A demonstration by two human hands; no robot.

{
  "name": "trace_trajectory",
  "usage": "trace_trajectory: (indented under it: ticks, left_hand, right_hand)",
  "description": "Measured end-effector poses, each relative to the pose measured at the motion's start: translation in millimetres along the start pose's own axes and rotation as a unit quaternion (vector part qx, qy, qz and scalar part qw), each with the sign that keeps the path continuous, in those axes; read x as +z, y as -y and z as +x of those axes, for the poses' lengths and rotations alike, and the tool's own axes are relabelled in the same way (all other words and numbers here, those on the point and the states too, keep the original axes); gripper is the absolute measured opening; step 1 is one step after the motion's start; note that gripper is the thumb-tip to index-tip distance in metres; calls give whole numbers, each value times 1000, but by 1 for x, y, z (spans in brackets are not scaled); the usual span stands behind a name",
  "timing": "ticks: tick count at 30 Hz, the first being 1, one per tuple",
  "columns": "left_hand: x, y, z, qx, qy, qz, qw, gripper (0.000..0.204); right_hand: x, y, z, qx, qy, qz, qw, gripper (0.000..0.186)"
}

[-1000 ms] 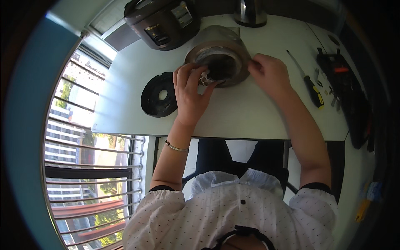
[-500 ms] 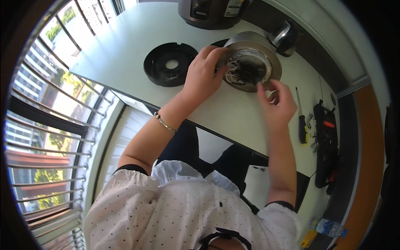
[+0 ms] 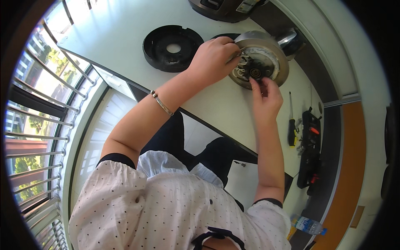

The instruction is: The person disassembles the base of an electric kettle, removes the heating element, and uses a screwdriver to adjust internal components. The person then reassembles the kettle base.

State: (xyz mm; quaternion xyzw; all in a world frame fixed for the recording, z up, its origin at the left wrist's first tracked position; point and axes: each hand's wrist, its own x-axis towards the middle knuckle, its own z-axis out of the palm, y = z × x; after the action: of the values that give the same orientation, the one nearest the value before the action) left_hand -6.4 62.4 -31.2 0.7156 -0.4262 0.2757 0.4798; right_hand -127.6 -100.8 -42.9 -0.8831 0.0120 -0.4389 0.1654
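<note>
Cooker base [image 3: 273,62]: upturned metal shell, wiring exposed, on white table [image 3: 125,37]
Left hand [image 3: 214,56]: gripping shell rim
Right hand [image 3: 266,98]: fingertips pinching centre part
Nearby: black round cover [image 3: 173,48], screwdriver [image 3: 291,129]

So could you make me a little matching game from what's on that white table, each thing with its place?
Things:
1. black round cover
2. round metal housing
3. screwdriver
4. plastic bottle

Places:
A. under both hands
B. low down, beyond the person's right elbow
C. left of the left hand
D. right of the right hand

Pairs: 1-C, 2-A, 3-D, 4-B
</note>
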Motion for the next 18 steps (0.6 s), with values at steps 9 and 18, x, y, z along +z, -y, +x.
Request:
trace_trajectory:
  ticks: [9, 18]
  left_hand:
    - [-6, 6, -1, -32, 38, -26, 998, 23]
    - [1, 11, -2, -97, 120, 21, 988, 35]
  right_hand:
    - [-3, -2, 3, 226, 33, 254, 940, 20]
    - [-9, 6, 8, 263, 50, 279, 922, 20]
